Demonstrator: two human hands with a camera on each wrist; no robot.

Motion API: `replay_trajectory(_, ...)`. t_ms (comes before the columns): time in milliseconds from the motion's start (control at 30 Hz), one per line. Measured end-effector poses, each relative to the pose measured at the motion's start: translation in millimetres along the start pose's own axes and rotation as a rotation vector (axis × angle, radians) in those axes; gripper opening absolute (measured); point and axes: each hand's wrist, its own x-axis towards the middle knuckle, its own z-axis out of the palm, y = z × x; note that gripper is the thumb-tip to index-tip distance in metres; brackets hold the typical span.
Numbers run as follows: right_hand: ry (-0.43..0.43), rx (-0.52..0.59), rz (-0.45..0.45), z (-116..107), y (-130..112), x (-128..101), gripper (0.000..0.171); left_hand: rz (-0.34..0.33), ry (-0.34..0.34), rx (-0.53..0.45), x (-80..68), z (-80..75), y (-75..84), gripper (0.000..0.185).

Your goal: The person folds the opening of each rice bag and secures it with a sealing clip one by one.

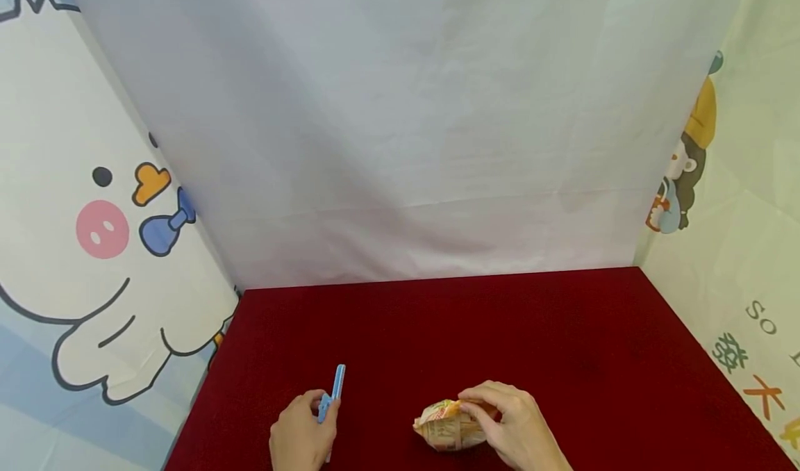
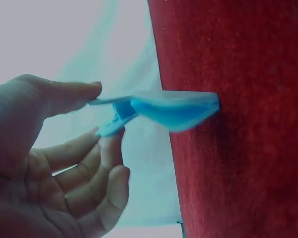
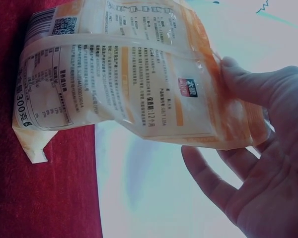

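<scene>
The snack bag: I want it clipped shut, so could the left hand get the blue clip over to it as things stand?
Probably yes. The left hand pinches the blue clip, and only bare red cloth lies between it and the snack bag that the right hand grips.

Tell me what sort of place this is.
Probably a makeshift tabletop recording booth: a red felt-covered table, a plain white sheet hung behind, and cartoon-printed cloth screening the sides.

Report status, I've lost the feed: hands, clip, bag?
Left hand pinches blue clip. Right hand grips folded snack bag on red table. Nothing between them.
</scene>
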Motion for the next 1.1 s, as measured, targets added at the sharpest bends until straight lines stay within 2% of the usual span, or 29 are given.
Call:
replay_trajectory(167,0.002,0.001,-0.002,0,1,0,0.030,-0.061,0.057,-0.074,-4.0,-3.3,2.2,0.036)
replay_trajectory(300,0.003,0.006,-0.013,0,1,0,0.030,-0.073,0.136,-0.142,-9.3,-5.1,4.7,0.030)
replay_trajectory(400,0.002,0.012,-0.020,0,2,1,0.031,-0.080,0.160,-0.201,-13.1,-5.2,5.4,0.030)
replay_trajectory(600,-0.002,0.011,-0.015,-1,2,1,0.029,-0.138,0.121,-0.269,-19.0,-6.1,6.0,0.028)
replay_trajectory(800,-0.009,0.015,-0.004,-1,2,1,0.028,-0.127,0.068,-0.203,-22.4,-11.7,7.0,0.023)
replay_trajectory(1100,-0.016,0.010,-0.003,0,1,2,0.028,-0.162,0.114,-0.188,-28.2,-13.9,3.4,0.024)
